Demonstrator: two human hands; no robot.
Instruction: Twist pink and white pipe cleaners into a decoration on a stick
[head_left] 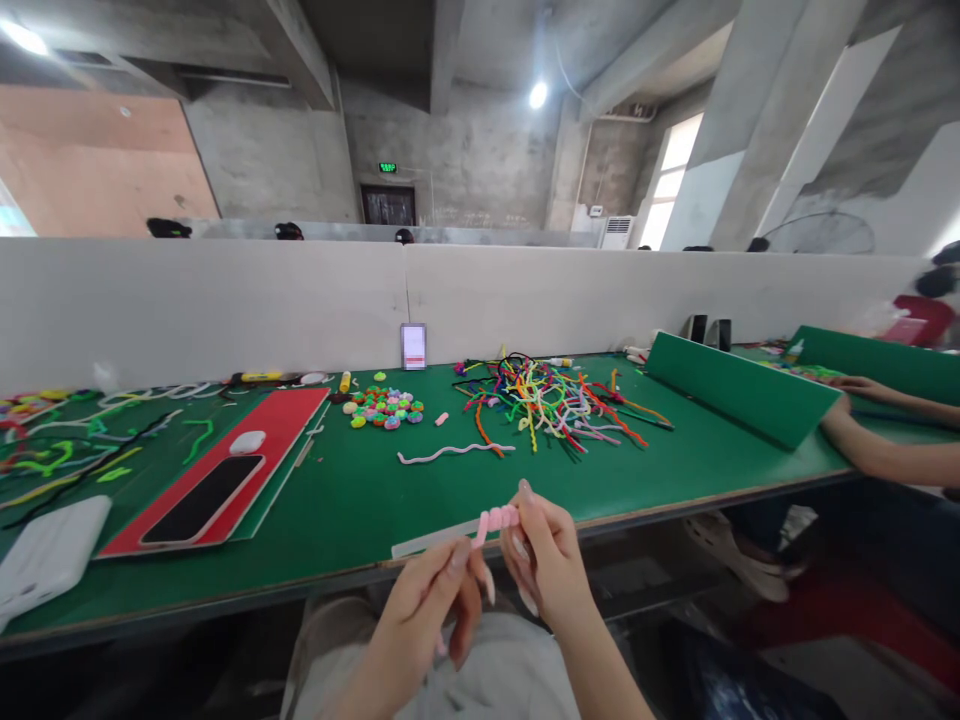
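A pink fuzzy pipe cleaner (496,519) is wound in several coils at the right end of a pale, flat strip (431,541), just above the table's front edge. My right hand (551,560) is closed at the right end of the coils, thumb and fingers pinching there. My left hand (431,600) pinches the loose length of the same pipe cleaner left of the coils; a bit of pink shows below its fingers. Whether the strip itself is held is hidden by my fingers. Beyond my hands, a pale lilac pipe cleaner (454,455) lies on the green tabletop (367,500).
A tangled heap of coloured pipe cleaners (540,400) and small coloured rosettes (382,407) lie farther back. A phone (413,346) leans on the partition (480,300). Left are a red board (289,420) with a dark phone (202,498). A co-worker's arm (870,440) is beyond the green divider (742,390).
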